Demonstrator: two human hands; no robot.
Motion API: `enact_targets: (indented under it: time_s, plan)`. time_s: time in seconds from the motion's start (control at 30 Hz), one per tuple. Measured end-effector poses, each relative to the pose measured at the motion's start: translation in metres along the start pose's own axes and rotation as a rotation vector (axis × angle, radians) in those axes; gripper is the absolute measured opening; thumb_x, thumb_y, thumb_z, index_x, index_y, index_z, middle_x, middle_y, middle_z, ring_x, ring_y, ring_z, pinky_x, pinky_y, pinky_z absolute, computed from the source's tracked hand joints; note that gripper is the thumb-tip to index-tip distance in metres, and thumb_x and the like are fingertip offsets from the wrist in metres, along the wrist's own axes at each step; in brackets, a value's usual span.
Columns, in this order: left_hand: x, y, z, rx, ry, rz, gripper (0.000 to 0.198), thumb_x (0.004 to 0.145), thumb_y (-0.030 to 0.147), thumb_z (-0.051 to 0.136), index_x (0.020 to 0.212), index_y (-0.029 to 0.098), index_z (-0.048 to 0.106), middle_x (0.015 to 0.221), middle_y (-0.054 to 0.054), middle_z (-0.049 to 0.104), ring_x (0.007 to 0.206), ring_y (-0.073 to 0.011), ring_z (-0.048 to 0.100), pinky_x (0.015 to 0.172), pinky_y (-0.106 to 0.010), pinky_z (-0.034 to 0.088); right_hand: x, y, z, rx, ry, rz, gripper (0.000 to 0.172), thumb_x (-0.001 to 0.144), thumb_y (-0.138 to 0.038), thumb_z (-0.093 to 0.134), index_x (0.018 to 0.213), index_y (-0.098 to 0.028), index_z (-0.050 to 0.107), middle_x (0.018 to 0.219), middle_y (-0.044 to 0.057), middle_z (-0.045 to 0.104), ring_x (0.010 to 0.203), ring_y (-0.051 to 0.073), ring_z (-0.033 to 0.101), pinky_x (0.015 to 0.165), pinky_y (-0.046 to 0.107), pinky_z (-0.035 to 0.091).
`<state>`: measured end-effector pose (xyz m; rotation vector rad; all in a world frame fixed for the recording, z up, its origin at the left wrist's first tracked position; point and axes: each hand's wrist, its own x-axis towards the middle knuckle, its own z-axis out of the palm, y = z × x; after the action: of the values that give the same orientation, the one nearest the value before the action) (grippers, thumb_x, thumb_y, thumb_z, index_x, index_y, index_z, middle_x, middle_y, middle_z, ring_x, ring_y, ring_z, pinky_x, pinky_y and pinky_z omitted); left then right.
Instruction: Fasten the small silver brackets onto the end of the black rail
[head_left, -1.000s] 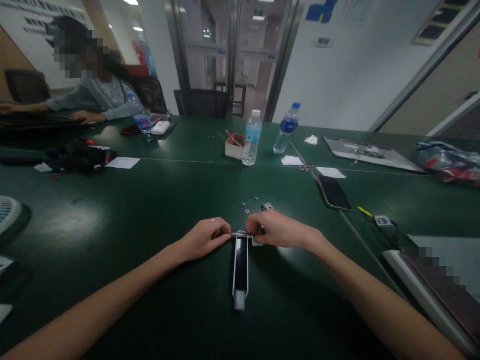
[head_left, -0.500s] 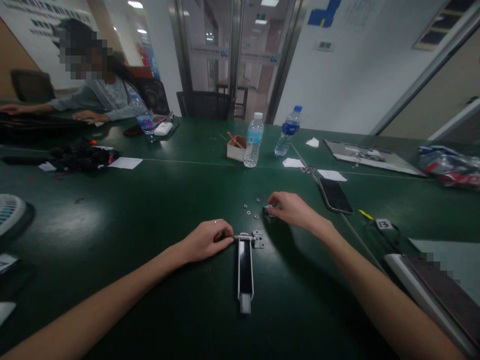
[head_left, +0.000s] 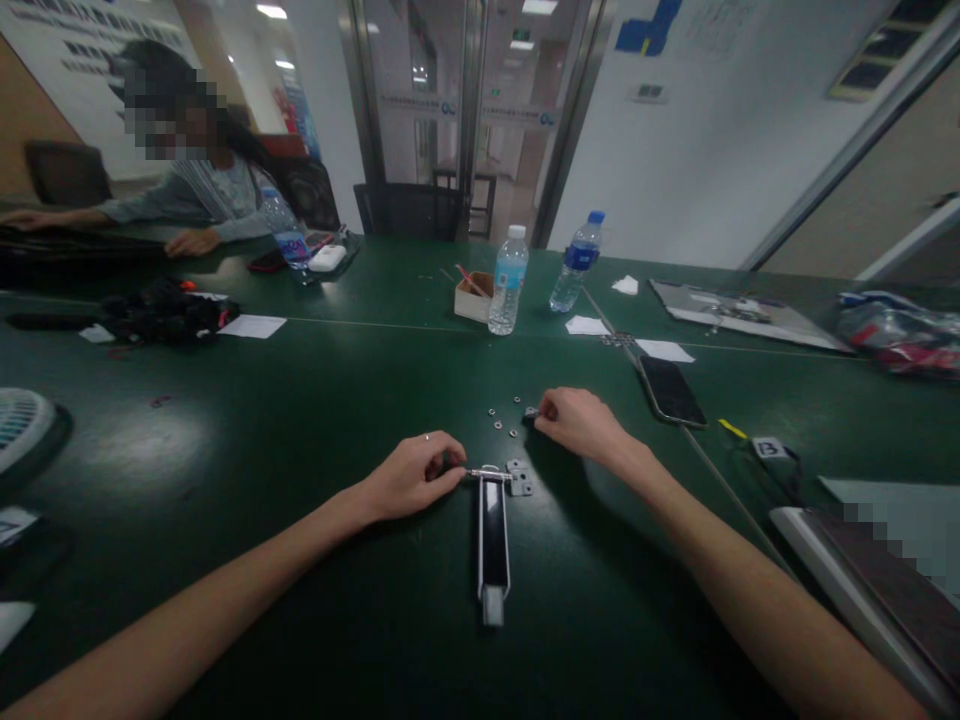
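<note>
On the dark green table lies a long metal latch-like piece (head_left: 493, 540), with a dark bar in a bright frame and a grey tip at the near end. A thin metal rod (head_left: 484, 474) crosses its far end. Closed in a pinch, my left hand (head_left: 416, 478) grips the rod's left end. Flat against the latch's right side sits a small metal plate with holes (head_left: 519, 478). Beyond it, my right hand (head_left: 581, 420) pinches a small metal bracket (head_left: 530, 414), partly hidden by the fingers. Several small nuts (head_left: 498, 425) are scattered left of that hand.
A phone (head_left: 670, 390) and a labelled cable (head_left: 769, 448) lie to the right. Two water bottles (head_left: 510, 285) (head_left: 577, 260) and a small box (head_left: 471, 300) stand farther back. A laptop-like slab (head_left: 862, 590) is near right. Another person (head_left: 217, 200) sits far left.
My right hand has shifted slightly, its fingers now closer round the bracket, with less of it showing. My left hand stays at the rod, almost unmoved.
</note>
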<state>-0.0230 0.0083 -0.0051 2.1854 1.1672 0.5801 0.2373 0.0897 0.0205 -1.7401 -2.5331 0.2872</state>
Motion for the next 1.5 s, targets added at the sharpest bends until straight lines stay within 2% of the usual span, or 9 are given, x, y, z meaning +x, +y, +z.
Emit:
enact_targets:
  time_s: [0.1, 0.2, 0.3, 0.43, 0.67, 0.9, 1.1, 1.33, 1.5]
  plan:
    - [0.000, 0.000, -0.001, -0.034, 0.042, -0.043, 0.017, 0.088, 0.027, 0.054, 0.099, 0.015, 0.058, 0.083, -0.002, 0.057, 0.064, -0.0128, 0.051, 0.057, -0.025, 0.044, -0.009, -0.014, -0.011, 0.045, 0.060, -0.092, 0.013, 0.082, -0.023, 0.054, 0.086, -0.014, 0.063, 0.087, 0.008, 0.062, 0.076, 0.017, 0.056, 0.066, 0.029, 0.041]
    - [0.000, 0.001, -0.004, -0.151, 0.048, -0.103, 0.022, 0.090, 0.029, 0.052, 0.107, 0.016, 0.055, 0.089, -0.003, 0.060, 0.070, -0.0141, 0.056, 0.062, -0.027, 0.047, -0.022, -0.034, -0.018, 0.152, 0.070, -0.380, 0.013, 0.086, -0.019, 0.050, 0.091, -0.015, 0.061, 0.092, 0.007, 0.059, 0.080, 0.015, 0.054, 0.070, 0.028, 0.042]
    - [-0.001, 0.001, -0.006, -0.337, 0.039, -0.130, 0.025, 0.091, 0.030, 0.051, 0.112, 0.017, 0.052, 0.096, -0.003, 0.063, 0.081, -0.0159, 0.061, 0.072, -0.031, 0.050, -0.034, -0.055, -0.017, 0.113, 0.075, -0.615, 0.018, 0.091, -0.021, 0.047, 0.099, -0.015, 0.061, 0.097, 0.008, 0.057, 0.084, 0.016, 0.052, 0.072, 0.029, 0.041]
    - [0.000, 0.001, -0.009, -0.479, 0.015, -0.139, 0.027, 0.086, 0.029, 0.058, 0.109, 0.016, 0.054, 0.099, -0.004, 0.063, 0.086, -0.0168, 0.063, 0.077, -0.032, 0.052, -0.040, -0.072, -0.007, 0.017, 0.056, -0.747, 0.024, 0.096, -0.022, 0.041, 0.106, -0.014, 0.061, 0.099, 0.010, 0.058, 0.087, 0.017, 0.051, 0.073, 0.030, 0.040]
    - [0.000, -0.001, -0.008, -0.331, 0.066, -0.180, 0.022, 0.083, 0.028, 0.062, 0.099, 0.015, 0.058, 0.081, -0.001, 0.063, 0.069, -0.0132, 0.060, 0.062, -0.026, 0.049, -0.035, -0.066, -0.011, 0.017, 0.069, -0.610, 0.021, 0.094, -0.022, 0.044, 0.100, -0.014, 0.063, 0.097, 0.010, 0.060, 0.088, 0.019, 0.053, 0.075, 0.033, 0.039]
    - [0.001, -0.002, -0.004, -0.227, 0.086, -0.209, 0.022, 0.083, 0.031, 0.061, 0.099, 0.015, 0.058, 0.082, -0.002, 0.065, 0.067, -0.0137, 0.059, 0.061, -0.027, 0.048, -0.039, -0.047, -0.034, 0.106, -0.294, -0.336, 0.014, 0.085, -0.025, 0.056, 0.090, -0.016, 0.066, 0.086, 0.006, 0.062, 0.073, 0.015, 0.056, 0.060, 0.027, 0.041]
    - [0.003, 0.005, -0.005, -0.168, 0.125, -0.201, 0.017, 0.081, 0.030, 0.061, 0.088, 0.015, 0.061, 0.079, -0.001, 0.063, 0.066, -0.0130, 0.057, 0.060, -0.025, 0.047, -0.038, -0.037, -0.038, 0.132, -0.475, -0.292, 0.012, 0.083, -0.020, 0.058, 0.091, -0.015, 0.067, 0.086, 0.004, 0.065, 0.073, 0.014, 0.059, 0.064, 0.027, 0.044]
    - [0.003, 0.005, -0.003, -0.091, 0.115, -0.205, 0.021, 0.080, 0.035, 0.062, 0.088, 0.015, 0.062, 0.074, 0.000, 0.061, 0.056, -0.0105, 0.050, 0.050, -0.021, 0.040, -0.036, -0.035, -0.033, 0.154, -0.528, -0.286, 0.013, 0.083, -0.021, 0.059, 0.092, -0.016, 0.067, 0.085, 0.003, 0.066, 0.073, 0.014, 0.059, 0.061, 0.026, 0.044]
    - [0.002, 0.000, 0.003, -0.018, 0.081, -0.170, 0.022, 0.084, 0.034, 0.058, 0.091, 0.014, 0.059, 0.071, 0.001, 0.058, 0.055, -0.0111, 0.050, 0.050, -0.022, 0.039, -0.036, -0.036, -0.023, 0.157, -0.486, -0.347, 0.014, 0.086, -0.025, 0.056, 0.088, -0.015, 0.067, 0.080, 0.002, 0.065, 0.069, 0.012, 0.058, 0.061, 0.026, 0.042]
